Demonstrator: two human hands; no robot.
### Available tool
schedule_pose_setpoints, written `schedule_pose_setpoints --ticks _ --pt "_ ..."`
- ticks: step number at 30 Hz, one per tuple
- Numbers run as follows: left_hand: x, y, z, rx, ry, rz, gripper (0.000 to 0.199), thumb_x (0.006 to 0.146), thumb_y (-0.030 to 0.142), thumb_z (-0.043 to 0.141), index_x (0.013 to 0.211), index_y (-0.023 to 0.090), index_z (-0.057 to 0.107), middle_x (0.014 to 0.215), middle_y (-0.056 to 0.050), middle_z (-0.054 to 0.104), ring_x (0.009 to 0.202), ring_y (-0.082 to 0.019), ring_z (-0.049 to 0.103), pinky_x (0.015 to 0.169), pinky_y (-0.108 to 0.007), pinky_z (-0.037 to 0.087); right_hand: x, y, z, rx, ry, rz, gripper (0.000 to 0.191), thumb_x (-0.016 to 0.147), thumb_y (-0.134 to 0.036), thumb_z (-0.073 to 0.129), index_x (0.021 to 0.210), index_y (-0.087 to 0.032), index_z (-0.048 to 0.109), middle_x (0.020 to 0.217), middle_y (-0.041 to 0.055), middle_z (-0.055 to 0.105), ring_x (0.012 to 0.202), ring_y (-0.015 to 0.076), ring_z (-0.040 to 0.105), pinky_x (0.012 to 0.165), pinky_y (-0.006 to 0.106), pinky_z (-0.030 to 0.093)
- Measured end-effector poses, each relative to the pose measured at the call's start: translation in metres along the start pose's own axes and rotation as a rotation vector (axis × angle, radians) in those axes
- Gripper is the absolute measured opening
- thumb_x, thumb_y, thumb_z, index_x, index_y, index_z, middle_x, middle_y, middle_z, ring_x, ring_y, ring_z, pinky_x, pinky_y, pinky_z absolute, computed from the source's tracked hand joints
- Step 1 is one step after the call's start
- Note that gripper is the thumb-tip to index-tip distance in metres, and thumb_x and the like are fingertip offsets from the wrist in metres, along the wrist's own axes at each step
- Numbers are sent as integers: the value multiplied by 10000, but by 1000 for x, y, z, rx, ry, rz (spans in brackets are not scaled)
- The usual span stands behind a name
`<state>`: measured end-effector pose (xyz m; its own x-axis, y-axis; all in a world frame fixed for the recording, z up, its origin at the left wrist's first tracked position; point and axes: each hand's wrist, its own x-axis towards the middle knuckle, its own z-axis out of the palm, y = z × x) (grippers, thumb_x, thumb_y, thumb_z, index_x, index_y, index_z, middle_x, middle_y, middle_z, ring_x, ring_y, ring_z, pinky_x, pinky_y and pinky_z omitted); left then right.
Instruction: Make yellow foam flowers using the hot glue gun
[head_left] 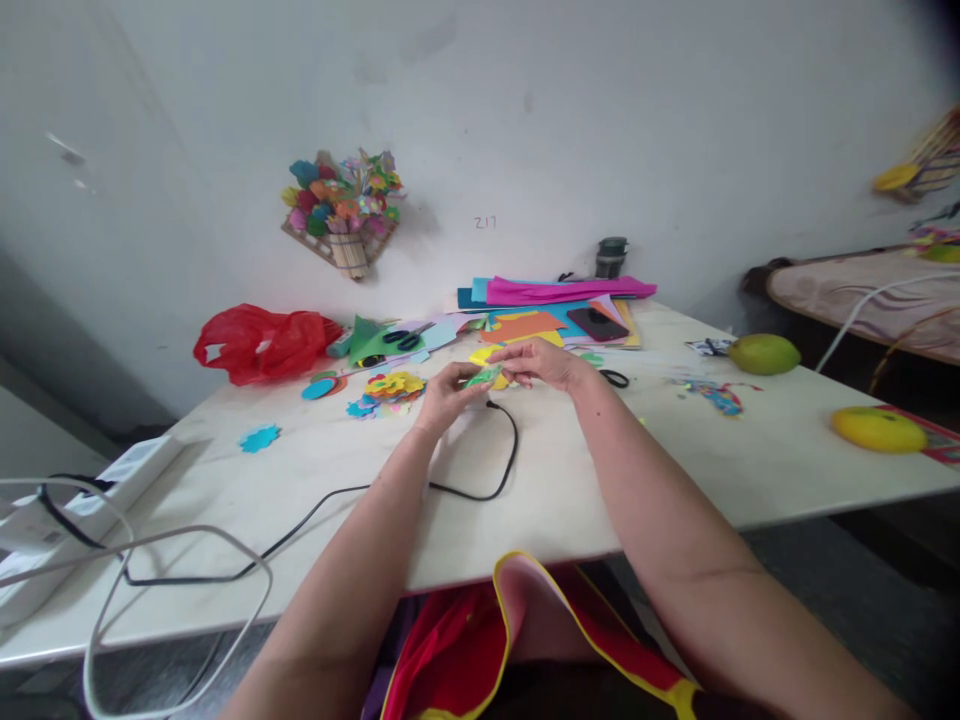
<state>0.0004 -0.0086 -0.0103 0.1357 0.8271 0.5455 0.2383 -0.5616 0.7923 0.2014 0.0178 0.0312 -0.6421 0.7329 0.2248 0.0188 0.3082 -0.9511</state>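
Right of the yellow flower-cutout pile (395, 385), the left hand (447, 394) pinches a small green piece (484, 377), apparently steadying it for the right hand (541, 364), whose grip I cannot tell. Black-handled scissors (413, 336) lie behind the pile, presumably kept reachable.

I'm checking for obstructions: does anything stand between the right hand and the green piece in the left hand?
Nothing visible does. The right hand is right beside the green piece in the left hand; contact is too small to confirm. The black cable isn't between them.
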Motion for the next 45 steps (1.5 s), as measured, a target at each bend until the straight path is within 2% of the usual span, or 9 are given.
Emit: schedule_pose_setpoints --ticks 8,13,18,23,29,32,35,41,45 --pt "-5 11 1 -380 -20 -230 401 608 392 720 900 128 643 844 -52 664 770 -169 611 755 -347 499 0 -5 6 -25 0 -9 345 706 -279 637 1000 -100 610 594 -13 604 408 40 417 426 197 342" --pt "-5 10 2 -449 -71 -249 366 649 372 697 917 131 633 884 -52 649 803 -161 607 778 -355 509 3 -9 13 -124 108 -45 249 676 -297 657 826 -100 642 547 -26 567 400 34 397 401 183 320" --pt "-4 12 3 -350 -58 -222 478 650 396 688 1038 135 594 1043 -106 619 932 -211 586 676 -296 524 2 -2 -6 -127 333 -33 212 685 -281 646 808 -108 640 533 -24 551 401 40 407 384 174 319" --pt "-2 3 0 -134 129 -189 486 647 454 670 1008 133 614 991 -113 640 887 -216 606 591 -254 512 -7 8 -36 -353 732 291 78 697 -181 618 690 -103 620 456 -19 518 336 47 347 342 191 286" --pt "0 -13 -5 -15 214 -167 479 663 487 642 983 131 620 848 -96 668 767 -187 633 572 -243 492 -9 16 -53 -683 713 715 124 686 -191 611 742 -96 667 546 67 622 406 120 495 429 243 376" --pt "0 -17 -6 1 221 -166 478 667 495 634 990 143 616 838 -90 674 746 -181 637 558 -239 488 -7 21 -57 -798 849 604 292 662 -187 624 943 -119 668 720 86 682 625 176 613 566 252 444" --pt "1 -19 -7 -2 254 -166 466 664 497 634 974 149 620 817 -84 680 723 -171 637 554 -232 486 -2 23 -52 -852 932 382 233 645 -206 637 849 -110 696 812 94 690 789 199 628 690 247 457" --pt "1 -22 -9 25 269 -159 456 679 504 615 963 147 621 795 -88 681 720 -176 639 552 -241 488 13 19 -16 -499 769 195 178 724 -213 569 783 -98 690 671 49 671 495 96 556 502 191 438" --pt "0 -24 -10 47 268 -138 421 685 484 616 947 155 632 784 -82 683 721 -174 642 592 -252 493 17 17 0 -555 657 183 341 801 -361 490 645 -109 659 510 28 603 368 64 443 391 177 355"
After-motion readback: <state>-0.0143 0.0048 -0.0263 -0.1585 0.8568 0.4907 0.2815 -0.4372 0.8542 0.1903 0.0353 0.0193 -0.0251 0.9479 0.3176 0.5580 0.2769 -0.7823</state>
